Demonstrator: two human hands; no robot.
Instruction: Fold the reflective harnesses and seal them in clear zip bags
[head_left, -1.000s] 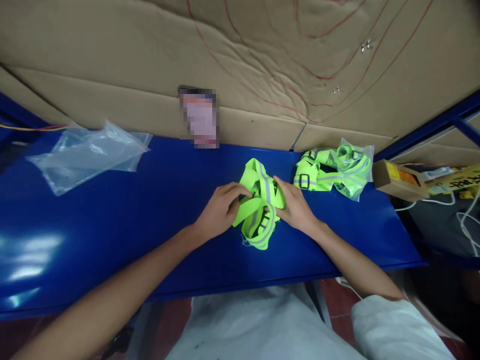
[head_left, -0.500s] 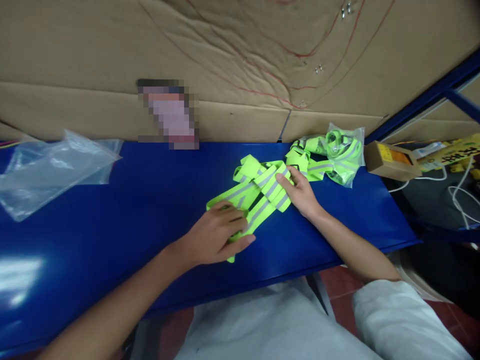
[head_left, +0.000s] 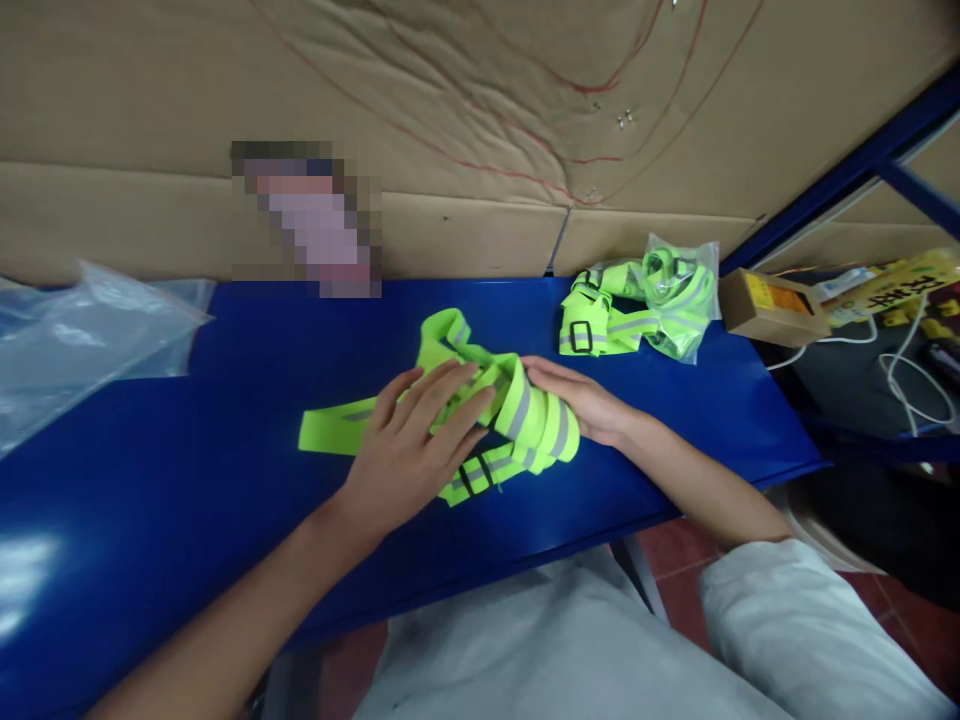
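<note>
A neon green reflective strap point(head_left: 525, 410) with a grey stripe lies in loose folds on the blue table, between my hands. My right hand point(head_left: 577, 395) grips the folded bundle from its right side, with the fingers partly hidden behind it. Across the left part of the folds rests my left hand point(head_left: 420, 435), its fingers stretched out and apart. A free strap end sticks out to the left beyond that hand. Below the fingers, a black buckle point(head_left: 475, 474) shows on the strap's near side.
More green reflective straps point(head_left: 585, 325) lie at the back right, partly inside a clear plastic bag point(head_left: 690, 300). A small cardboard box point(head_left: 772, 308) stands beside them. Clear plastic bags point(head_left: 97, 330) lie at the left on the blue table point(head_left: 247, 450). Cardboard point(head_left: 472, 235) lines the back.
My left hand has opened from its curled hold and moved slightly left. The strap's folds have shifted, with one end now stretched out left and a buckle showing. The right hand remains at the bundle.
</note>
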